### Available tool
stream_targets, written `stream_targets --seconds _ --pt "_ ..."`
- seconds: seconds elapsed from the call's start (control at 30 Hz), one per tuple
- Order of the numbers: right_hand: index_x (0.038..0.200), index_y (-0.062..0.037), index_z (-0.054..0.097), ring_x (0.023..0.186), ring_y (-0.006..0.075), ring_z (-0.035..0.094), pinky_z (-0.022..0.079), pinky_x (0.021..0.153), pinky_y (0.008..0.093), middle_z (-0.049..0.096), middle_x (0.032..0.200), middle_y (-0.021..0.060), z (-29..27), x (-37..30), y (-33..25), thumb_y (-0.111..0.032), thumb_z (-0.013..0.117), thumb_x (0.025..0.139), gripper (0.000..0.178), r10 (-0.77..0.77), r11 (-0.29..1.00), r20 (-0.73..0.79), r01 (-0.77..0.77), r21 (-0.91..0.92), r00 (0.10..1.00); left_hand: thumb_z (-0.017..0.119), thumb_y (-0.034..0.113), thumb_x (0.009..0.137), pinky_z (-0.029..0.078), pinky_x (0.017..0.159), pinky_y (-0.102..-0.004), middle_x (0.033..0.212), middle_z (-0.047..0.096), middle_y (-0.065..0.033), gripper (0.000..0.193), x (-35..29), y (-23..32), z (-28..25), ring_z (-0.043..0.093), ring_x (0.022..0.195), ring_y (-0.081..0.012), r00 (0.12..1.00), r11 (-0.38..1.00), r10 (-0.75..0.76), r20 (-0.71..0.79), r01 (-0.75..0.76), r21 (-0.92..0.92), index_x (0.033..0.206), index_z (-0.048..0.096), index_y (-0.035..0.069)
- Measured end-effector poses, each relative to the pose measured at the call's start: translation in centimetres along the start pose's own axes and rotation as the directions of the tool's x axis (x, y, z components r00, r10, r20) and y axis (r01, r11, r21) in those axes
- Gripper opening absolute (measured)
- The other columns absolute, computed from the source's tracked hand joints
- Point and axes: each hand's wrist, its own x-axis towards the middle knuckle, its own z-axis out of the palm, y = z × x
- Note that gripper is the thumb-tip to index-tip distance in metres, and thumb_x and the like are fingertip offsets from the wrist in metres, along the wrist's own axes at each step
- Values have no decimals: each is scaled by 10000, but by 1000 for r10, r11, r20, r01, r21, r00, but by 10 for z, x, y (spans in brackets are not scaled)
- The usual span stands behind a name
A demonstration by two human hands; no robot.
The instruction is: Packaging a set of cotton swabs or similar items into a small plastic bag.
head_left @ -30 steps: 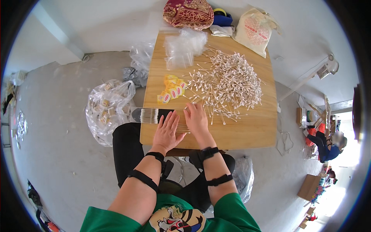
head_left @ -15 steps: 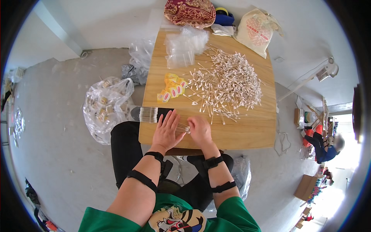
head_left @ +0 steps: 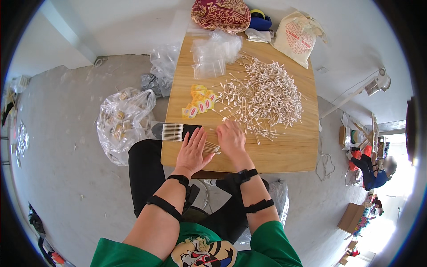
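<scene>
My left hand [head_left: 192,150] lies flat near the table's front edge, fingers stretched out over part of a black flat board [head_left: 192,129]. Left of its fingers, a neat row of cotton swabs [head_left: 172,132] sits side by side on the board. A few more swabs [head_left: 212,147] stick out beside its thumb, partly hidden by the hand. My right hand [head_left: 231,139] is closed, with curled fingertips low over the table at the near side of a large loose heap of cotton swabs [head_left: 271,91]. Whatever its fingers hold is hidden.
Yellow-and-white printed packets [head_left: 199,103] and clear plastic bags [head_left: 213,53] lie on the wooden table [head_left: 284,155]. A patterned red cloth [head_left: 220,15], a tape dispenser [head_left: 260,21] and a cream cloth bag [head_left: 296,38] stand at the back. A filled clear sack [head_left: 124,124] rests on the floor at left.
My right hand has moved away from the swabs by my left thumb, slightly up toward the heap. The left hand stays flat in place.
</scene>
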Motion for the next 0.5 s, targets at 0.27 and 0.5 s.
stream_targets --seconds 0.27,0.5 --pt "892 -90 616 863 309 612 507 733 418 611 880 89 -1 -28 -20 -117 728 764 172 193 959 -135 -158 235 972 619 501 876 155 1207 -463 1582 296 -98 708 0 0 0 236 1479 -244 1000 1000 -12 15 12 4 1447 447 120" --pt "863 -89 609 847 321 615 506 720 423 611 863 98 4 -34 -31 -135 720 765 154 144 977 -74 -130 172 987 618 496 876 152 1207 -465 1582 298 -97 674 2 0 -4 234 1479 -246 996 999 -24 88 22 23 1421 486 122"
